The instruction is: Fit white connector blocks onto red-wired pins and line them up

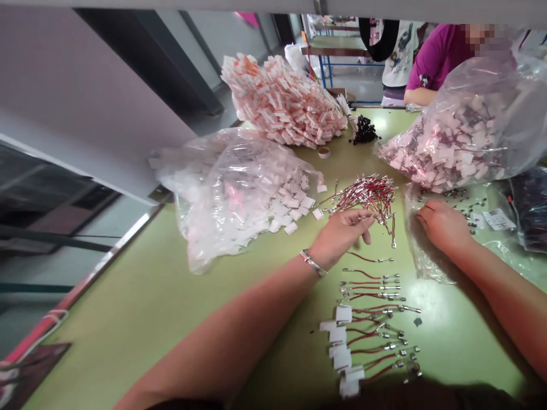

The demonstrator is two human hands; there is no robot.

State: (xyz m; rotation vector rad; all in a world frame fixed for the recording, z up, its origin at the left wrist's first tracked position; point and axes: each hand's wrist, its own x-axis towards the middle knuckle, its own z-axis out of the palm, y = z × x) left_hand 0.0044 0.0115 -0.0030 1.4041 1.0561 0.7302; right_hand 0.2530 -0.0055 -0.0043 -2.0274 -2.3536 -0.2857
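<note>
My left hand (345, 234) is at the near edge of a pile of short red wires with metal ends (367, 191). Its thumb and fingers are pinched on a red wire, whose metal end shows at the fingertips. Over on the right, my right hand (442, 225) rests on an opened clear bag (431, 265) beside small metal parts (472, 213). Its fingers are curled together, and what they hold is hidden. Below my left hand, a column of red wires (370, 283) lies side by side. The nearest ones have white plastic housings (342, 359) at their left ends.
A clear bag of white housings (252, 193) lies left, another (461, 142) back right. Behind sit a heap of pinkish-white pieces (286, 102), a black-tipped bundle (364, 130) and a tape roll (323, 152). A person in a purple top (436, 57) is across the table.
</note>
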